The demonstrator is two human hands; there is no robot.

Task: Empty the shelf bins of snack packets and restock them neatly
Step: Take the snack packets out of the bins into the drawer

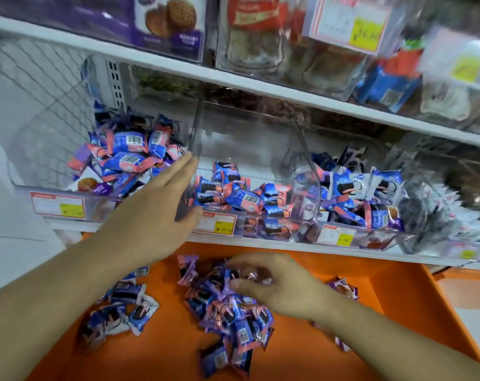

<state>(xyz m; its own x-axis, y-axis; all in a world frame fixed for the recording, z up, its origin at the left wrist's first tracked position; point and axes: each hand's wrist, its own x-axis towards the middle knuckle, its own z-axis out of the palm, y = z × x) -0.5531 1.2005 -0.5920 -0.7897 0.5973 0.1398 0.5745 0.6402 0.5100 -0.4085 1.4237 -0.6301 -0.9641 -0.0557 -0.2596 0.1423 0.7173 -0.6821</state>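
Note:
Clear plastic bins stand in a row on the white shelf. The left bin (22, 188) is heaped with blue and pink snack packets (129, 158). The middle bin (250, 224) holds a thin layer of the same packets (241, 199). My left hand (153, 207) reaches up with straight fingers touching the wall between these two bins, holding nothing. Below, a pile of packets (233, 312) lies on the orange surface (164, 353). My right hand (274, 284) is over that pile, its fingers curled around a few packets.
A third bin (351, 235) with blue packets and a fourth (439, 215) with dark ones stand to the right. A small group of packets (123, 312) lies left on the orange surface. The upper shelf (178, 70) carries clear bins of biscuits with price labels.

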